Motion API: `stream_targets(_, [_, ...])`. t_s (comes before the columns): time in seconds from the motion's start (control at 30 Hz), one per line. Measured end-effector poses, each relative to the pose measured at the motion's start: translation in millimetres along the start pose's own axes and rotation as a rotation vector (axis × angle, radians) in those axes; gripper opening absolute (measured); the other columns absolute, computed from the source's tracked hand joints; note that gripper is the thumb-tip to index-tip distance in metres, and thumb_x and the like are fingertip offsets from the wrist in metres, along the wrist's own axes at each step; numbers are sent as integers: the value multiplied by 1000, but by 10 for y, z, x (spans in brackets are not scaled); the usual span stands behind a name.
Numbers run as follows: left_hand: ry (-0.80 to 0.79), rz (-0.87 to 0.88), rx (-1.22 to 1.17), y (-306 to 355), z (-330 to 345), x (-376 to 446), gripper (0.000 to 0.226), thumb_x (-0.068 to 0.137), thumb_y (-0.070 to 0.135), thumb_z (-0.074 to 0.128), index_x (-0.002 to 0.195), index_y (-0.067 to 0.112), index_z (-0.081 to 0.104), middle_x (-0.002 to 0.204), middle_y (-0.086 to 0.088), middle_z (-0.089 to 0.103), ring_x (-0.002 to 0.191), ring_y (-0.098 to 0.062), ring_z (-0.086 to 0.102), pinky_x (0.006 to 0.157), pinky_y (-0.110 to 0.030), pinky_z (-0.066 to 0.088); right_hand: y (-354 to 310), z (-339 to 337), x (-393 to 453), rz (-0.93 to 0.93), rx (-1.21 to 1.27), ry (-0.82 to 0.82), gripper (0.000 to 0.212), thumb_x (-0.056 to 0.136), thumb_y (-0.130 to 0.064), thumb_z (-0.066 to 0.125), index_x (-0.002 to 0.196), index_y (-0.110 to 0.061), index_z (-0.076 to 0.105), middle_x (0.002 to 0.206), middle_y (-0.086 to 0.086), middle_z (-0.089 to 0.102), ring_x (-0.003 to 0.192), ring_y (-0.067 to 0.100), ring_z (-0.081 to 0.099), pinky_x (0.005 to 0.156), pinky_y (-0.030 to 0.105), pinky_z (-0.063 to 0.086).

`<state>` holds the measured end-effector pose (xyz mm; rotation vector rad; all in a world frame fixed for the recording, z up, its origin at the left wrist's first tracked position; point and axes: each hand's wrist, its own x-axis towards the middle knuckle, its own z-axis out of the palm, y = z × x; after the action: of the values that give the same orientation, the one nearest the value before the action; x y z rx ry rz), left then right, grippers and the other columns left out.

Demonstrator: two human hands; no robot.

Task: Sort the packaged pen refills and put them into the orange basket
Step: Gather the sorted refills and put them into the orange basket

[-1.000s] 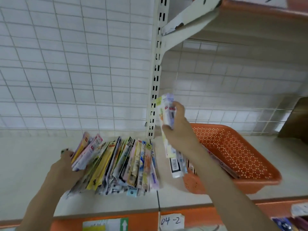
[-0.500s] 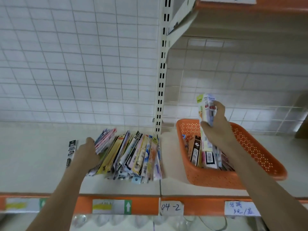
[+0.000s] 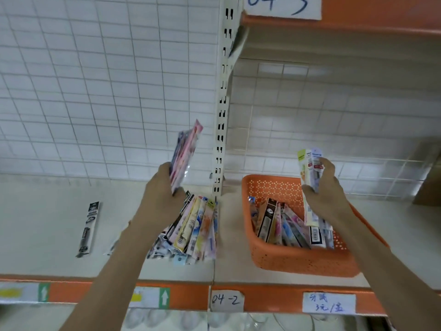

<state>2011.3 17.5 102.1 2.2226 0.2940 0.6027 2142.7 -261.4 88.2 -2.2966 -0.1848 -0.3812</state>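
My left hand grips a few pink and dark refill packs, lifted upright above the fanned pile of refill packs on the shelf. My right hand holds a small bundle of refill packs upright over the orange basket, their lower ends down inside it. Several packs lean inside the basket. One black refill pack lies alone on the shelf to the left.
A cream slotted upright post stands between the pile and the basket. White wire grid backs the shelf. An orange upper shelf hangs overhead. The shelf's orange front edge carries paper labels.
My left hand has lifted a few packs up off the pile. My right hand stays over the basket with its bundle. The view has shifted, and the black pack now lies apart at left.
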Motion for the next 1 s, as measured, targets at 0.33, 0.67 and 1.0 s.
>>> stream_targets(0.33, [-125,118,-154,615,473,-103,77,91,3,45,148,29,-1,142,-5,42,74,-4,52,54,-9,37,283,27,-75,134,-288,-476,74,93,-7,52,146,-21,3,88,16,60,49,12,55,34,16,35])
stream_targets(0.67, [-248,117,-118,944,955,-13,85,87,0,48,147,40,4,149,7,35,107,-11,51,50,0,42,416,-389,-157,33,-403,-476,26,95,-33,45,109,-15,56,106,5,62,99,22,60,69,26,42])
stream_targets(1.0, [-413,-60,332,1006,1706,114,86,82,3,54,149,22,4,89,-14,54,52,-13,46,37,-20,34,686,-545,-369,-200,-248,-115,18,92,-21,51,104,-14,63,102,4,66,89,18,61,80,28,49])
